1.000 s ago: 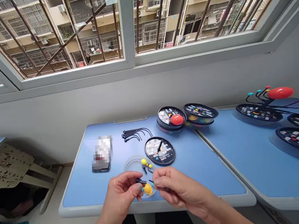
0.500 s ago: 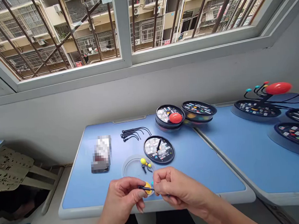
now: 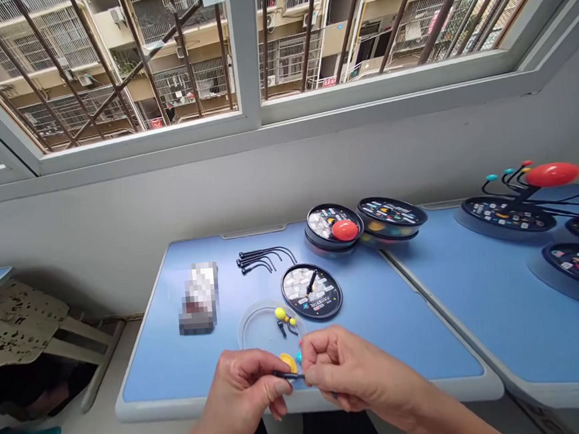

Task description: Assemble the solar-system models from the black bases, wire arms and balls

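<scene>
My left hand [image 3: 246,391] and my right hand [image 3: 349,369] come together over the front of a blue table. A thin black rod [image 3: 294,376] runs between them, with the thicker end pinched in my left thumb and fingers. My right fingers are closed round the other end, which they mostly hide. Just behind my hands is a clear round plastic tub [image 3: 241,328] holding a yellow ball [image 3: 280,313], small beads, short black pieces and a yellow ring-shaped part [image 3: 287,362]. A printed black disc [image 3: 321,303] with a black upright post [image 3: 312,282] lies beyond it.
Several curved black rods [image 3: 267,252] lie behind the tub. On the left is a blurred-out phone-shaped object [image 3: 199,301]. At the back stand round printed cases [image 3: 394,210] and a red ball [image 3: 345,230]. An assembled planet model [image 3: 551,174] occupies the adjoining table [image 3: 453,264].
The view has shifted slightly, so the table appears a little to the right. Both hands keep hold of the rod, which now looks a bit lower against the yellow part.
</scene>
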A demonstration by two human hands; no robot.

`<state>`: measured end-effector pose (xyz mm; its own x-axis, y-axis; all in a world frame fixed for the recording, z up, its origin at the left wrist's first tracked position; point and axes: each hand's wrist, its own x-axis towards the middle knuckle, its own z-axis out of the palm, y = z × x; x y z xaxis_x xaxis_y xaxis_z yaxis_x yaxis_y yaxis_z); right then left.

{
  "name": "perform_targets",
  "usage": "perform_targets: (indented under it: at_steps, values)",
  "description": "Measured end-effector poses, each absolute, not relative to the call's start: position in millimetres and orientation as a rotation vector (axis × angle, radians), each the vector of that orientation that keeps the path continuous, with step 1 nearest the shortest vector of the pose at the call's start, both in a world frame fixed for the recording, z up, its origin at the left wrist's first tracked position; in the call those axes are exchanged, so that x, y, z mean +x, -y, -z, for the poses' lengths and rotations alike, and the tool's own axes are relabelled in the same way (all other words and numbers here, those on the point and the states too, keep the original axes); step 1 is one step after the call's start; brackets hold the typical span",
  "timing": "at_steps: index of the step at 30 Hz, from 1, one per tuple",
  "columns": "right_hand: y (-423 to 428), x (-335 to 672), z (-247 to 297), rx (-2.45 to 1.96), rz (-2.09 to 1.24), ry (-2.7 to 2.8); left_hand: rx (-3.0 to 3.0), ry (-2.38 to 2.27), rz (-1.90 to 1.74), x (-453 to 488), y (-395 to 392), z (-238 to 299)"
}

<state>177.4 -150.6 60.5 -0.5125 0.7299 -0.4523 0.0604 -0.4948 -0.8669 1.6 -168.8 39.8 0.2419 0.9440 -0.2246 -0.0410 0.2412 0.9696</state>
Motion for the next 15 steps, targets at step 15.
perform_targets:
  at_steps: [15]
  values:
    - [153.4,175.2,-55.1,-1.065,-2.167,1.023,1.127,-1.177,-0.963,3.5,176.3,-44.8]
